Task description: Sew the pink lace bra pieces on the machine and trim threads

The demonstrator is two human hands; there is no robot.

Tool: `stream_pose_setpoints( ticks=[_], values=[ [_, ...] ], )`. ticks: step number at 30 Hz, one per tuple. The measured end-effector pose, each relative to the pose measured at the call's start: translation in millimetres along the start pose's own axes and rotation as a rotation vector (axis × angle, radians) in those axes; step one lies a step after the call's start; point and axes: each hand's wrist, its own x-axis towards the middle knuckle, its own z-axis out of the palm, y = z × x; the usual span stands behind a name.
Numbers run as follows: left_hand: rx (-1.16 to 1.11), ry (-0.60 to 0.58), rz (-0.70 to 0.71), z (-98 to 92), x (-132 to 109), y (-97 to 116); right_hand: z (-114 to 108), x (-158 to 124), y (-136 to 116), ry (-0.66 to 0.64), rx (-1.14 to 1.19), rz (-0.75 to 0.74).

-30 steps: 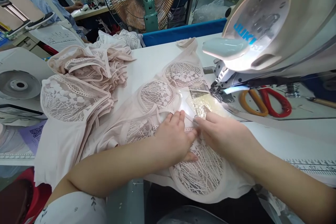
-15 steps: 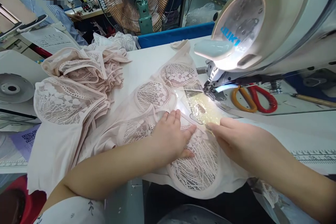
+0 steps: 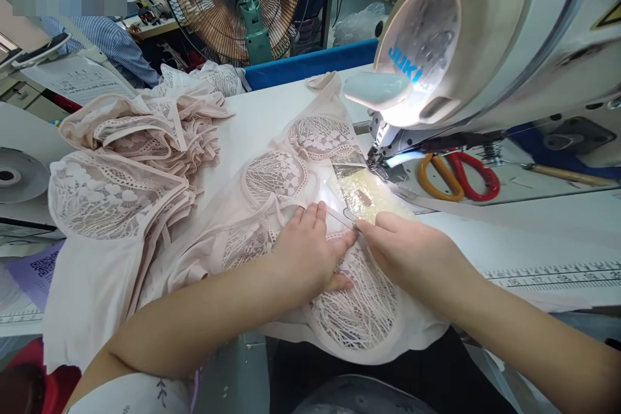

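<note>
A pale pink lace bra (image 3: 356,304) lies spread over the white table below the sewing machine's needle area (image 3: 378,158). My left hand (image 3: 310,246) rests flat on it, fingers stretched out and thumb apart, pressing the fabric between the cups. Beside its index fingertip, my right hand (image 3: 407,246) pinches the bra's edge at the top of the near cup. A yellowish clear plate (image 3: 363,194) sits on the machine bed just beyond the right fingers. Those fingers cover the exact spot they grip.
A stack of similar bras (image 3: 116,194) lies at the left. Orange and red scissor handles (image 3: 439,178) are right of the needle. The JUKI machine head (image 3: 485,32) overhangs the right side. A fan (image 3: 242,6) and a person in a striped sleeve (image 3: 116,45) are beyond the table.
My right hand has moved left from the yellowish plate's corner to the bra's edge by my left index finger. The left hand stays on the fabric. The view has shifted slightly.
</note>
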Motion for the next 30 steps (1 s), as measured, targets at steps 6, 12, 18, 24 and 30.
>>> stream_pose_setpoints(
  ticks=[6,12,18,24,30],
  values=[
    [-0.015,-0.004,0.004,-1.1,0.4,-0.2,-13.0,-18.4,7.0,-0.045,-0.03,-0.047],
    [0.017,0.085,-0.01,1.8,-1.7,-0.9,-35.8,-31.4,-2.1,-0.039,0.289,0.232],
    [0.161,0.259,0.118,9.8,-6.1,-1.4,-18.6,-35.0,-9.5,-0.106,0.731,0.464],
    [0.029,0.199,0.121,10.2,-6.6,5.1,-19.6,-25.9,-0.5,-0.13,0.737,0.459],
    [0.031,0.1,0.089,7.1,-6.3,12.2,-10.7,-10.8,3.3,-0.015,0.265,0.202]
  ],
)
